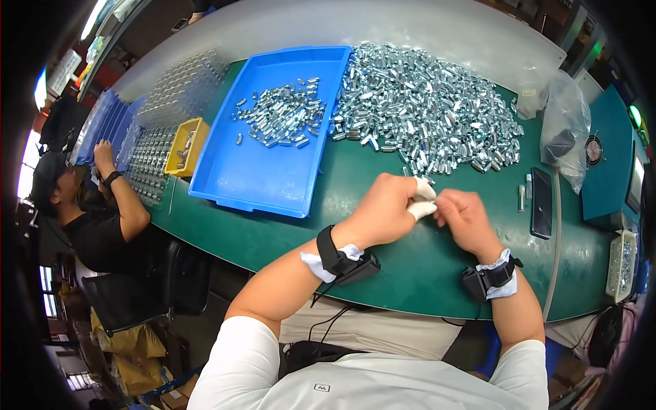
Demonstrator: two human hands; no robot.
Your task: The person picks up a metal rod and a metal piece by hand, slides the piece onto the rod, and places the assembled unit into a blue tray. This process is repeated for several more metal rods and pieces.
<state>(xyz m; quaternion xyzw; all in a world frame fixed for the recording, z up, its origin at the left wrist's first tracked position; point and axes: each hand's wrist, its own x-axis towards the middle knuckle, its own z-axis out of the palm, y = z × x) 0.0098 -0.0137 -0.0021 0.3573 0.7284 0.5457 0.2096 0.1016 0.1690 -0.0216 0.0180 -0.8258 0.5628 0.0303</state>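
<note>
My left hand (383, 208), with white coverings on its thumb and finger, pinches together just in front of a large heap of shiny metal cylinders (427, 102). Fingertip to fingertip with it is my right hand (467, 220), bare and also closed in a pinch. Whatever sits between the fingers is too small and too covered to make out. To the left of the heap lies a blue tray (239, 181) with a smaller pile of metal cylinders (283, 116) in it. Both wrists carry black straps with small devices over white cloth.
A dark phone (541, 203) and two small tubes (525, 193) lie to the right. Beyond them stand a clear plastic bag (566, 130), a teal machine (611, 157) and a white basket (621, 266). Leftward are a yellow bin (186, 147), racks of parts (150, 160) and a seated co-worker (96, 219).
</note>
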